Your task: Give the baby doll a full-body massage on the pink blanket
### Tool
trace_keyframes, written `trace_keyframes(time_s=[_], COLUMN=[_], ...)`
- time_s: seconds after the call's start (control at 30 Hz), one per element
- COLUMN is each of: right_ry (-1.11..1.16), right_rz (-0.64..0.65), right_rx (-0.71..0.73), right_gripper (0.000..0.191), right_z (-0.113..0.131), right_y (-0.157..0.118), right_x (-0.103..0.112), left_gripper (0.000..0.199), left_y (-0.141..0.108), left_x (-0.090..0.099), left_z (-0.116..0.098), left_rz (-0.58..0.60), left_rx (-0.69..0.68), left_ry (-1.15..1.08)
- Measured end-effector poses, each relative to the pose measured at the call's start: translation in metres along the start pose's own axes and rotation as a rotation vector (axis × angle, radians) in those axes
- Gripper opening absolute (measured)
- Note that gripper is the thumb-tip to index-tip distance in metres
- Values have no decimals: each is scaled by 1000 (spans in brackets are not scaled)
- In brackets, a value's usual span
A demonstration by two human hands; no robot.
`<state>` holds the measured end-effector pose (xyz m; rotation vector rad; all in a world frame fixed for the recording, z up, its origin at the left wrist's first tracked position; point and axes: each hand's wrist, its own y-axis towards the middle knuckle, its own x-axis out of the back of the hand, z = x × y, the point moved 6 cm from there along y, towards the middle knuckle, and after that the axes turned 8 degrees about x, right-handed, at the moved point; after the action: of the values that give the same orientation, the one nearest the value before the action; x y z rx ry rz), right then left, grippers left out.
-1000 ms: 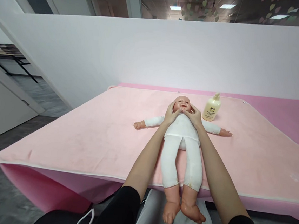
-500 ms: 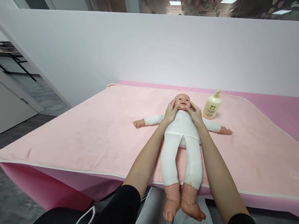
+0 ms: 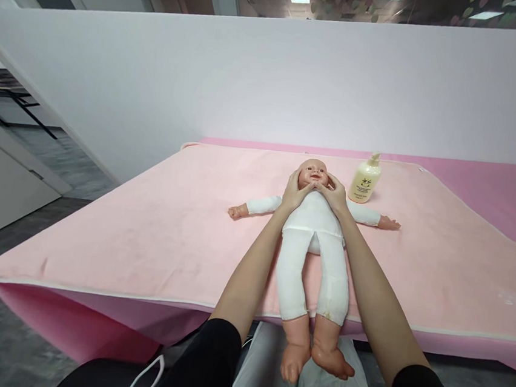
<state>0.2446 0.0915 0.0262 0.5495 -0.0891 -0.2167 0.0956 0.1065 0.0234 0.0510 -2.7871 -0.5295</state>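
A baby doll [image 3: 315, 220] with a white cloth body lies on its back on a pink blanket [image 3: 168, 227], its arms spread wide and its feet hanging past the table's near edge. Around one side of its head curls my left hand [image 3: 293, 192], thumb at the chin. My right hand [image 3: 336, 195] cups the other side, its thumb also by the chin, so the two thumb tips lie close together. Both hands' fingers rest along the sides of the doll's head, partly hidden behind it.
A pale yellow pump bottle [image 3: 365, 179] stands on the blanket just right of the doll's head. Behind the table rises a white partition [image 3: 269, 79]. A white cable [image 3: 149, 378] hangs by the dark seat at lower left.
Both thumbs have slid from the doll's cheeks down and inward to below its chin. The doll stays in place on the blanket; the camera view has shifted slightly.
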Motion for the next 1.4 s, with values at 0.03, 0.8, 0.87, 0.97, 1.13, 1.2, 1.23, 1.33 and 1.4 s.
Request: trace_keyframes(time_s=[0.03,0.8,0.87,0.97,1.13,1.2,1.23,1.33,1.4], right_ry=[-2,-6,18,16,9,-11,-16,-5,6], right_rz=[0,-23,-54,-58,-23,-11,-7,1,16], right_rx=[-2,47,2,-12,8,4,1,2,11], right_gripper=[71,51,48,46,62,70,72,74,71], right_z=[0,-11,-16,-16,-6,-4,-4,-4,-5], right_y=[0,6,6,6,2,1,0,-1,0], right_x=[0,6,9,9,3,0,0,0,0], left_gripper=[69,47,47,46,58,65,67,66,64], left_y=[0,4,4,4,-1,-2,-3,-3,-2], left_x=[0,1,3,4,3,4,4,3,3], left_z=[0,4,8,9,0,-2,-3,-2,0], left_rz=[-2,-25,-66,-61,-6,-3,-3,-1,6], left_rx=[1,-3,70,126,103,107,108,111,111], left_ry=[0,-22,-58,-50,13,31,36,43,51])
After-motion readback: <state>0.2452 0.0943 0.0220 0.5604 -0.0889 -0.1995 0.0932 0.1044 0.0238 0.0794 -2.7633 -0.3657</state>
